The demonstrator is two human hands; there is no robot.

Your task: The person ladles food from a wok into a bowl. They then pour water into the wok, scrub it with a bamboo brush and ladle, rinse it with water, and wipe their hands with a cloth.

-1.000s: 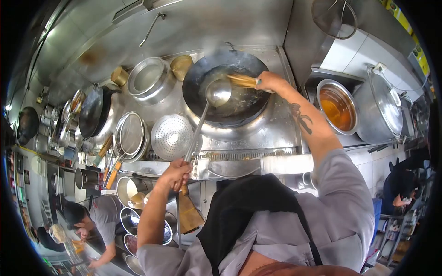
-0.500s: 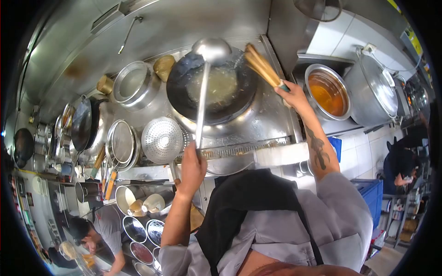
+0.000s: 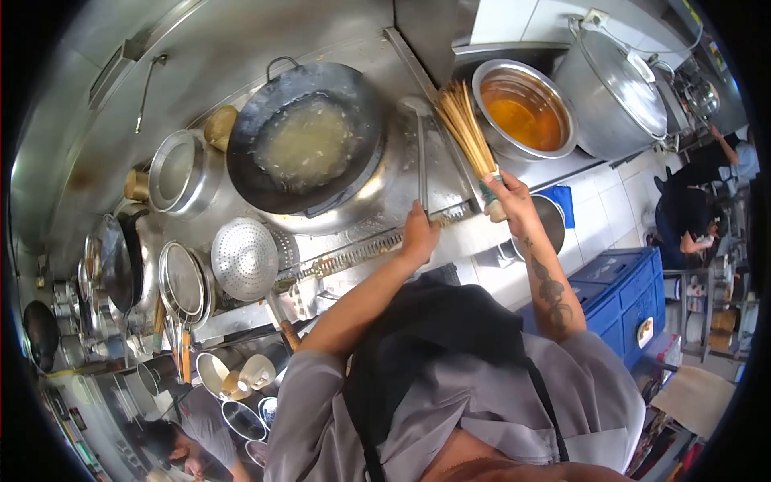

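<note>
Clasping ladle (image 3: pixel 422 149) in left grip (image 3: pixel 421 235); bamboo brush (image 3: pixel 466 130) in right grip (image 3: pixel 514 199), near pot (image 3: pixel 556 100) of amber liquid (image 3: pixel 524 124).

Lidded pot (image 3: pixel 590 104) sits nr. wall socket (image 3: pixel 596 16), w/ blue crate (image 3: pixel 618 305) lower R, mesh sieve (image 3: pixel 183 281) L.

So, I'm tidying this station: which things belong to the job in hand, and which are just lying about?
Likely in use: ladle (left hand), stick brush (right hand), wok.

Apparently idle: perforated skimmer, mesh sieve, lidded pot, blue crate.
</note>
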